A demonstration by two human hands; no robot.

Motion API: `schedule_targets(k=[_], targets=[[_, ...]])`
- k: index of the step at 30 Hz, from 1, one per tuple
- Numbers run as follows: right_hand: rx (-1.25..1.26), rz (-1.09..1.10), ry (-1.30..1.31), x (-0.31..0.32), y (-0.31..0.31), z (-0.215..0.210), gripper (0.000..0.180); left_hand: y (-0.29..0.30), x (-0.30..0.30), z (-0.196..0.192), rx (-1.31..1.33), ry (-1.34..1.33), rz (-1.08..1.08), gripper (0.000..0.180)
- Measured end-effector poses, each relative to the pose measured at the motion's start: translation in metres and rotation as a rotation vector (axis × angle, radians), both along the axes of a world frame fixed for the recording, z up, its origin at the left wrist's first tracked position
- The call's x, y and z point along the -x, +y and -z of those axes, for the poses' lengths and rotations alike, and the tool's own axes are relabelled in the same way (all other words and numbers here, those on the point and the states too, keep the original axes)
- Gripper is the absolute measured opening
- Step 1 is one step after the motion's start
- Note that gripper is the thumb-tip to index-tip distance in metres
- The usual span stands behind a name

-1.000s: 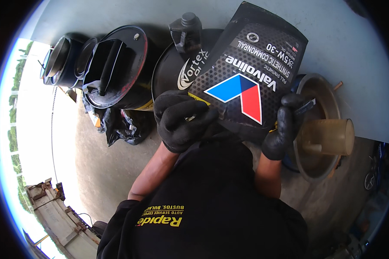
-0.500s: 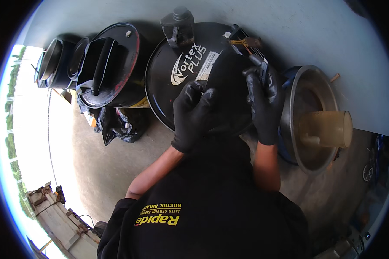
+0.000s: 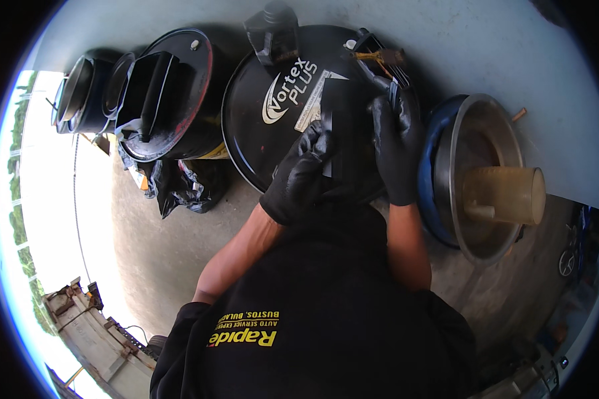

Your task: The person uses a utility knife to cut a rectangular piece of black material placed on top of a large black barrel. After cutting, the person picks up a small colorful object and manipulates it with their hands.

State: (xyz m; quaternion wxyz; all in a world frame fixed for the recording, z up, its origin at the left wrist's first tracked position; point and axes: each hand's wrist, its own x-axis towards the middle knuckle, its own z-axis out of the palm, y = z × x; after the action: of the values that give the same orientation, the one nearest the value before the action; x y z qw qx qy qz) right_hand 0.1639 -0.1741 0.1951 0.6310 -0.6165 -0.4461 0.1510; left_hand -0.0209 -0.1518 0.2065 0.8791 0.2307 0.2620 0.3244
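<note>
A second ago the printed front of the black bag [image 3: 351, 133] faced up with its blue and red mark in full view; now that front is turned away and only a dark face shows between the two sets of fingers, with a pale strip along its edge beside the left ones. The left hand [image 3: 299, 174], in a black glove, has its fingers curled and pinching that edge, where a moment earlier they lay flatter against it. The right hand [image 3: 398, 151], gloved alike, has its fingers stretched upward, a slim tool [image 3: 394, 97] caught between them and the thumb; its blade end is too dark to make out. Past the left fingertips, more of the drum [image 3: 253, 133] and its white label [image 3: 312, 110] has come into sight, and a black bottle [image 3: 277, 41] stands farther beyond. Black glove on black bag hides where the right fingers meet it, so I cannot tell whether they touch. To the right of those fingers, a metal basin [image 3: 454, 149] holds a cloudy jug [image 3: 502, 194], whose inside is unclear.
</note>
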Motion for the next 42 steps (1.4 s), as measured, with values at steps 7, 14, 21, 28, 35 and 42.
schedule_targets(k=[7,14,21,28,35,42], targets=[[0.34,-0.103,-0.227,0.018,0.004,0.088,0.03,0.014,-0.003,0.122,0.107,0.261,-0.237,0.019],[0.507,-0.256,-0.174,0.022,-0.012,0.178,0.032,0.046,0.022,0.17,-0.777,1.215,0.079,0.025],[0.438,-0.303,-0.295,0.03,-0.003,0.157,0.032,0.122,0.021,0.171,-1.204,1.438,0.341,0.036],[0.634,-0.322,-0.466,0.053,-0.003,0.15,0.032,0.134,-0.003,0.162,-1.158,1.646,0.531,0.069],[0.594,-0.328,-0.523,0.055,-0.001,0.163,0.031,0.131,-0.006,0.175,-1.159,1.648,0.504,0.064],[0.634,-0.334,-0.622,0.056,0.0,0.165,0.026,0.127,-0.004,0.171,-1.16,1.646,0.454,0.057]])
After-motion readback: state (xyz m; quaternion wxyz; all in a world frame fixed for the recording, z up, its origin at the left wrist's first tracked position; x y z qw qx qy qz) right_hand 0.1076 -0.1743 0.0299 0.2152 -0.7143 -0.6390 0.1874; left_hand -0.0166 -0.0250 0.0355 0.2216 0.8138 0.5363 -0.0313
